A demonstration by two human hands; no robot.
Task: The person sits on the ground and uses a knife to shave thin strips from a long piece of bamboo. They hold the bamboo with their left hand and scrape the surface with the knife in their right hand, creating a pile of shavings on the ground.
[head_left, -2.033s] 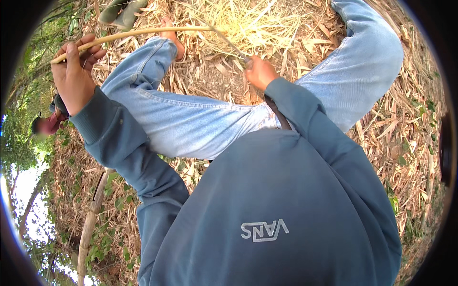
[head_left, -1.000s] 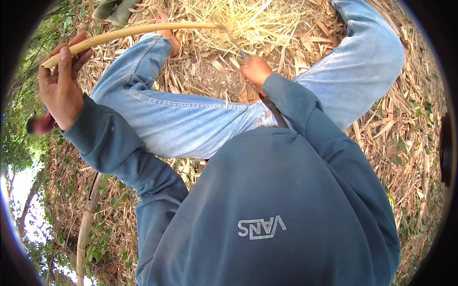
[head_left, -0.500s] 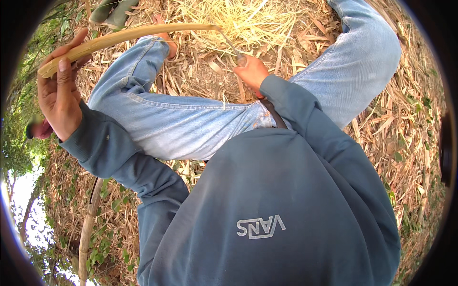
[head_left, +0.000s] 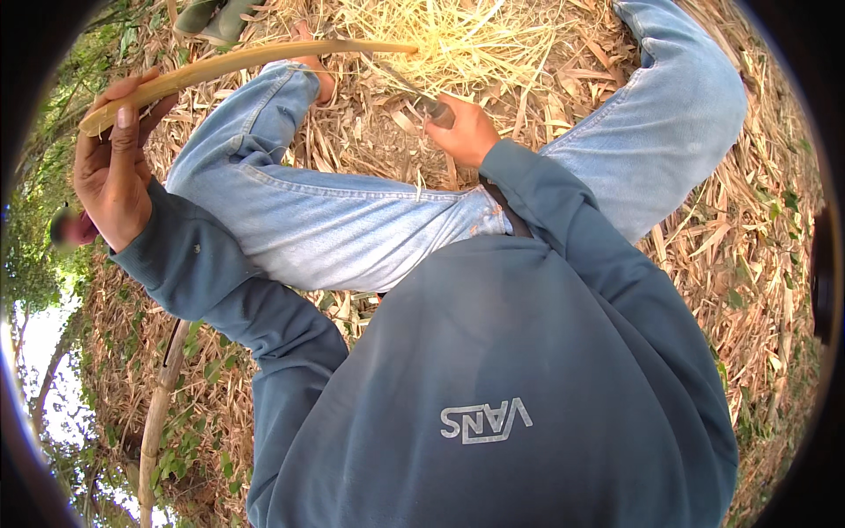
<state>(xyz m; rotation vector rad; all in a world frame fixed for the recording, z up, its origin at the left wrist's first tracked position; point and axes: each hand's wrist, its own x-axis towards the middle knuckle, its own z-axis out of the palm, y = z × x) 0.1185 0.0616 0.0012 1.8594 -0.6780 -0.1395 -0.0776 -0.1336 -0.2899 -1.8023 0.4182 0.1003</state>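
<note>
My left hand (head_left: pixel 116 180), raised at the far left, grips the near end of a long pale-yellow bamboo strip (head_left: pixel 238 62) between thumb and fingers. The strip stretches to the right in a shallow arc, its far end over a pile of thin yellow shavings (head_left: pixel 480 44). Closed round a knife's (head_left: pixel 435 111) thick handle is my right hand (head_left: pixel 466 134), in front of my lap. The narrow blade points up and left, its tip at or close to the strip's underside; whether they touch I cannot tell.
Dry leaves (head_left: pixel 731 273) cover the ground all round. My jeans-clad legs (head_left: pixel 326 220) are spread to either side. A pair of green boots (head_left: pixel 211 22) stands at the top left. At the left edge is another person (head_left: pixel 79 229); below lies a pole (head_left: pixel 158 422).
The knife blade has shifted left along the strip, away from its far end. My right hand has turned and moved slightly up; the strip has slid a little to the right.
</note>
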